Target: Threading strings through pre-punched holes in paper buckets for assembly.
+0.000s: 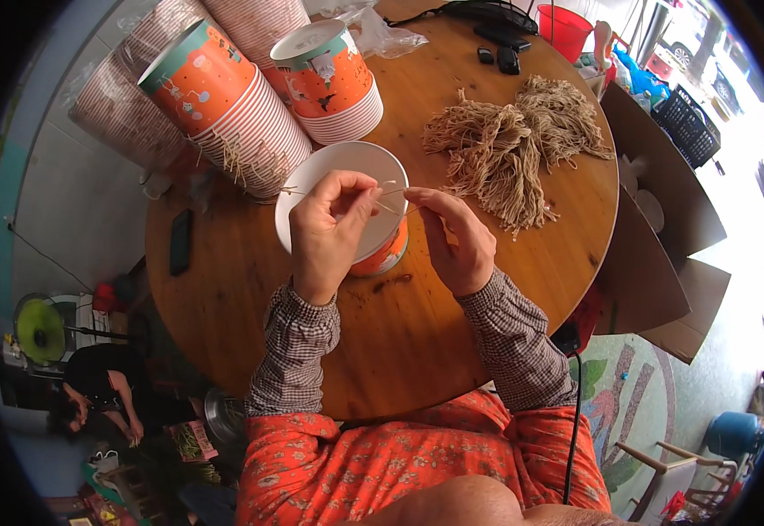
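My left hand [325,237] is pinched closed on a thin beige string [390,192] above an open paper bucket. My right hand [456,238] pinches the same string or another strand close by; which one I cannot tell. The bucket [385,259] is white inside and orange patterned outside, standing upright on the table below my fingers. To the right lie tangled bundles of beige string [496,145]. On the left, several loose strands [240,164] hang over a tilted stack of nested buckets [215,83].
The round wooden table [434,342] also carries a shorter bucket stack [334,92], a dark phone [180,242] and small black objects [506,58]. Open cardboard boxes [640,254] stand at its right edge. A black cable [575,430] hangs beside my right leg. Another person [106,386] sits low left.
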### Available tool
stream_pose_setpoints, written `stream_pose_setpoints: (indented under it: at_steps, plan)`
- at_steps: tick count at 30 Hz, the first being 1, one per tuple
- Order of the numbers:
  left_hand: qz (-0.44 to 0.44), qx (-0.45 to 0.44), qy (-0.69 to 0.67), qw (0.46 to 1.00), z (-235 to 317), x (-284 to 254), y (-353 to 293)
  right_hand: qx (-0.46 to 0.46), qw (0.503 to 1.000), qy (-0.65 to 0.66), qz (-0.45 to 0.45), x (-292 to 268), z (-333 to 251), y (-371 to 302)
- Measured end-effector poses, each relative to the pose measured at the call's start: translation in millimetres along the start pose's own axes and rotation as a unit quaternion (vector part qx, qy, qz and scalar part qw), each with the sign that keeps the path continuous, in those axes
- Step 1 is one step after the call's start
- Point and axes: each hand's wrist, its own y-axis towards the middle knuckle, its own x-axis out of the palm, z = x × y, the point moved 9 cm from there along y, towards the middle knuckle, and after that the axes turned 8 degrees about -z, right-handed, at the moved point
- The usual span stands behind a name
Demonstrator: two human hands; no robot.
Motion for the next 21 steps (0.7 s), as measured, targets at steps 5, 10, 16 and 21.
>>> stream_pose_setpoints:
  at_steps: [5, 10, 16, 21]
  plan:
    - [-0.025, 0.065, 0.151, 0.986, 20, 17, -5, -0.079, 0.996, 0.004, 0.031, -5, -8, -2]
    - [-0.040, 0.072, 0.151, 0.985, 22, 27, -7, -0.067, 0.997, 0.025, 0.043, -8, -8, 1]
    - [-0.048, 0.062, 0.139, 0.987, 23, 35, -7, -0.014, 0.996, 0.082, 0.035, -3, 1, 1]
    - [-0.047, 0.061, 0.151, 0.985, 23, 36, -6, 0.008, 0.986, 0.159, 0.047, -5, 3, 0]
